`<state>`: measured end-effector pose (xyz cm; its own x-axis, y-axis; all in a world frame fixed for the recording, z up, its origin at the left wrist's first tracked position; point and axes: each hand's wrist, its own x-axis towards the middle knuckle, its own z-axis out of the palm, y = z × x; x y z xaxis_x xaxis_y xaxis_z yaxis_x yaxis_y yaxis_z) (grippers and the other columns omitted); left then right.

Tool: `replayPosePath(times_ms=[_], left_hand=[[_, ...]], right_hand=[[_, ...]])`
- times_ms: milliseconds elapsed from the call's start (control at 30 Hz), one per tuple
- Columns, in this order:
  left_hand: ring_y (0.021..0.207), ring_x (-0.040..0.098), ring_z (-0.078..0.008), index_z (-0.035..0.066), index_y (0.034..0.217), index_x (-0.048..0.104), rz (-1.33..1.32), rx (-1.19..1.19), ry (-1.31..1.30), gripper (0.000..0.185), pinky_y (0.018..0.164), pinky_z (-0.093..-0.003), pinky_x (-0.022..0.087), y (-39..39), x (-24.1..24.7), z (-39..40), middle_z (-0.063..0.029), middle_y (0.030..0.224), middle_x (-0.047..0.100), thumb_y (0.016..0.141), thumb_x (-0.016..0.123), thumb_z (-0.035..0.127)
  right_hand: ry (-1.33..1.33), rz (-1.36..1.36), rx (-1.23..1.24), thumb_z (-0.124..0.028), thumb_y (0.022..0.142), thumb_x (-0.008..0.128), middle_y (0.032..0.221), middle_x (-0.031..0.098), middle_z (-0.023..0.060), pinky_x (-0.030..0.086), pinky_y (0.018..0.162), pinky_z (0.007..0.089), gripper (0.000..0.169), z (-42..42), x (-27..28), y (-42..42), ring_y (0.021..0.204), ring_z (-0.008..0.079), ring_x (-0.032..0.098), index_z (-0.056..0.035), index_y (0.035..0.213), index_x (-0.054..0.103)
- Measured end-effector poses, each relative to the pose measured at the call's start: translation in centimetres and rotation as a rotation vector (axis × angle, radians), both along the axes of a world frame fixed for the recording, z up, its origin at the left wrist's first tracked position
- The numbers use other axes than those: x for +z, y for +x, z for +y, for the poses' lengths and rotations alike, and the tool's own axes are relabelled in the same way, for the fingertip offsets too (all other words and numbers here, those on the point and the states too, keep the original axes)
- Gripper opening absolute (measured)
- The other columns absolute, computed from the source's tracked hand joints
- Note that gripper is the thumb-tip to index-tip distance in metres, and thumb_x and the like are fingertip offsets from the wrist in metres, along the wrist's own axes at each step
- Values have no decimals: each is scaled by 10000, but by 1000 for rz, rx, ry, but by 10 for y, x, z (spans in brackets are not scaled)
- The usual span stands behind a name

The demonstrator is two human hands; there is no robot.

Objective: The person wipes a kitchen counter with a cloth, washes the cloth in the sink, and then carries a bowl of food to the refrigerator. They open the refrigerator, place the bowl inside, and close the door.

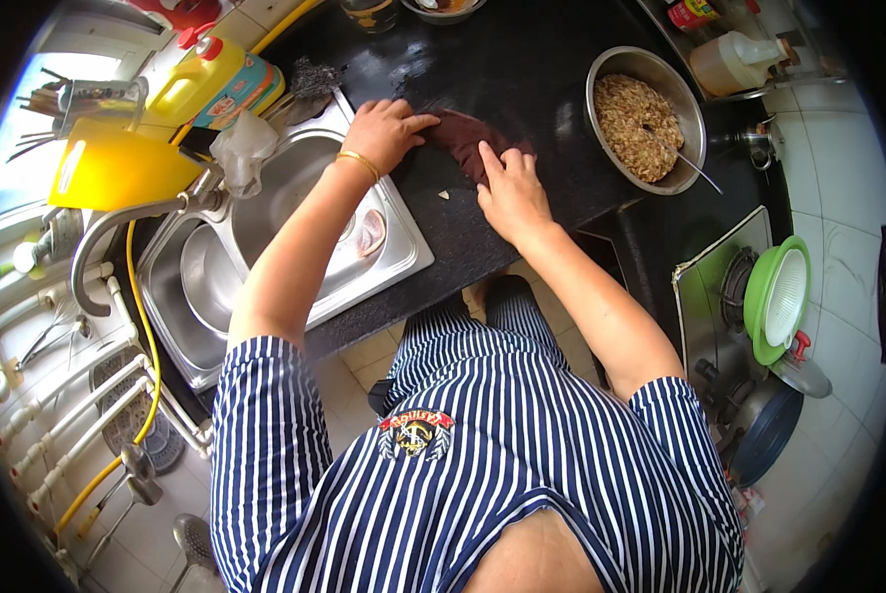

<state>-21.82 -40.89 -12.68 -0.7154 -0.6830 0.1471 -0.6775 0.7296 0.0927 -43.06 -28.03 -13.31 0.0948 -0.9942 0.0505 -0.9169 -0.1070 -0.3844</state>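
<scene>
A dark red-brown cloth (464, 142) lies creased on the black countertop (517, 44) in front of me. My left hand (387, 135) is at its left end, with the index finger and thumb on the edge. Over the cloth's right part is my right hand (513, 185), its index finger stretched out along the fabric and its thumb at the near edge. Both palms hide some of the cloth. Close to the near counter edge, between the hands, sits a small pale scrap (444, 195).
Left is a steel double sink (406, 222) holding a pinkish scrap (371, 233) and a steel bowl (209, 270). A curved faucet (91, 252) and a yellow jug (217, 85) stand behind. Right are a bowl of minced filling (639, 126) with a utensil, and a green colander (780, 296) on the stove.
</scene>
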Motion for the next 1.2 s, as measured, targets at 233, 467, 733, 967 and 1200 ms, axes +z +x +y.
replayPosePath(times_ms=[233, 467, 733, 967, 1200], left_hand=[[959, 595, -198, 224, 1194, 632, -160, 271, 54, 364, 815, -374, 417, 0, 1, 81, -1, 975, 643, 840, 651, 307], [1022, 626, -329, 113, 1236, 609, 83, 505, 616, 374, 869, -434, 484, -2, 9, 94, -187, 1050, 669, 882, 577, 230], [1103, 577, -199, 23, 1344, 484, 846, 512, 1075, 605, 957, -317, 445, 36, -1, 100, -149, 1196, 620, 893, 630, 400], [1080, 573, -162, 50, 1356, 465, 1127, 508, 862, 645, 930, -299, 473, 171, 23, 147, -102, 1213, 595, 779, 744, 126], [880, 632, -128, 24, 1331, 479, 1119, 472, 1229, 564, 715, -264, 550, 307, 52, 173, -54, 1048, 645, 807, 683, -19]], right_hand=[[323, -198, -45, -171, 817, 688, 1188, 456, 324, 443, 965, 467, 769, 34, 5, 60, 1106, 475, 506, 112, 1401, 275], [325, -523, -222, -115, 774, 650, 1097, 574, 321, 462, 933, 442, 644, 30, -3, 89, 1054, 439, 571, 65, 1330, 380], [569, -1383, -342, -151, 863, 508, 1175, 546, 96, 479, 856, 396, 574, 0, 24, 96, 1023, 212, 566, -89, 1407, 336], [663, -1542, -78, 5, 819, 500, 1215, 503, 160, 541, 829, 396, 674, 31, 41, 216, 960, 228, 625, -62, 1442, 251], [-62, -339, 561, -91, 746, 724, 1343, 403, 196, 448, 979, 437, 851, 29, 43, 326, 1210, 399, 463, -191, 1472, 292]])
